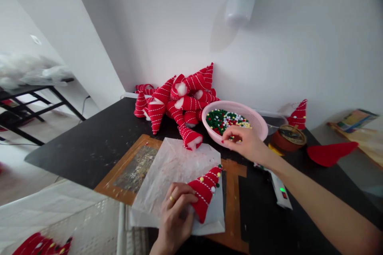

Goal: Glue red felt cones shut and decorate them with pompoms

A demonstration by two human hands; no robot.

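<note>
Black tabletop (89,147), heap of red striped felt cones (176,103), pink basket (236,107), brown-framed board (111,186), white power strip (279,187)

matt red felt cone (204,191), smooth pink plastic basket (235,121), matt black tabletop (89,147)

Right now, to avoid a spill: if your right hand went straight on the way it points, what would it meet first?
Probably the pink basket's rim, just ahead of the right hand, though depth is hard to judge.

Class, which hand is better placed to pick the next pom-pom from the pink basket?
Right, probably: the right hand is over the pink basket, while the left hand holds the red felt cone.
</note>
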